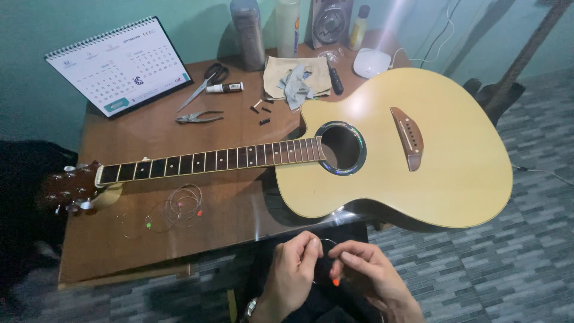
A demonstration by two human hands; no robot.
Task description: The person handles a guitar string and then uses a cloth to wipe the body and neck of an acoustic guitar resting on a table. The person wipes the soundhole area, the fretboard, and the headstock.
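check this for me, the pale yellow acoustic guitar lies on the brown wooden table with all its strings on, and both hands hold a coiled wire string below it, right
Not quite: in the head view the pale yellow acoustic guitar on the brown wooden table carries no strings. Both hands, left and right, do hold a coiled wire string.

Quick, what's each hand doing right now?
Left hand: pinched shut on the coiled guitar string.
Right hand: pinched shut on the same string, near its orange end.

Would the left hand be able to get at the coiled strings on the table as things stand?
Probably yes, once freed: the left hand is pinching a thin string with the right hand; the coiled strings lie uncovered on the table with nothing between.
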